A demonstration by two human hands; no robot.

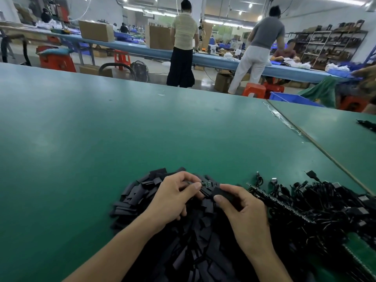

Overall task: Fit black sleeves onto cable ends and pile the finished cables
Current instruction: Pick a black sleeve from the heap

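A heap of flat black sleeves [140, 192] covers the near middle of the green table [101, 129]. Over it, my left hand [173, 198] pinches a cable end, a small circuit board [205, 184] with tiny parts showing. My right hand [242, 208] pinches one black sleeve [222, 193] just right of that board, its mouth close to the board's end. To the right lies a tangled pile of black cables [317, 202] with plugs and strips sticking out.
A seam with shiny tape [284, 123] joins a second green table [335, 135] at the right. Beyond the far edge stand two people [183, 47], red stools [254, 89], a blue bin [293, 97] and cardboard boxes.
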